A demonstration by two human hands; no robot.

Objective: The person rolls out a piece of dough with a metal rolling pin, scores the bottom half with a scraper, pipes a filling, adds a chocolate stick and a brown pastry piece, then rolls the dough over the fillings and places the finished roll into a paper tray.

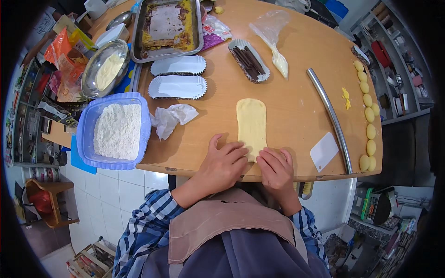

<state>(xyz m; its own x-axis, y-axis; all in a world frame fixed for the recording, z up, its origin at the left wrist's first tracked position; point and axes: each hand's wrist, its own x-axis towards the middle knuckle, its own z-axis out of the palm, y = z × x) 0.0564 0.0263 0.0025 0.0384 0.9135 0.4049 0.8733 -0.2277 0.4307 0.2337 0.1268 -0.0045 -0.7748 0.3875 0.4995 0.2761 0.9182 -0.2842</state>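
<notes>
A long flat strip of pale yellow dough (251,118) lies on the wooden table in front of me, its narrow end toward me. My left hand (223,161) is closed at the strip's near left corner, its little finger raised away from the others. At the near right corner, my right hand (276,170) has its fingers curled on the dough edge. Both thumbs are hidden under the hands. Beyond the strip are a paper baking case (236,45) with dark chocolate sticks (250,61) and a clear piping bag (278,58) of pale filling.
Right of the dough are a white scraper (324,151), a metal tube (330,116) and a row of dough balls (369,115). To the left stand a blue tub (143,132) of flour, crumpled paper (169,119), empty baking cases (177,87), a metal bowl (90,78) and a soiled tray (134,41).
</notes>
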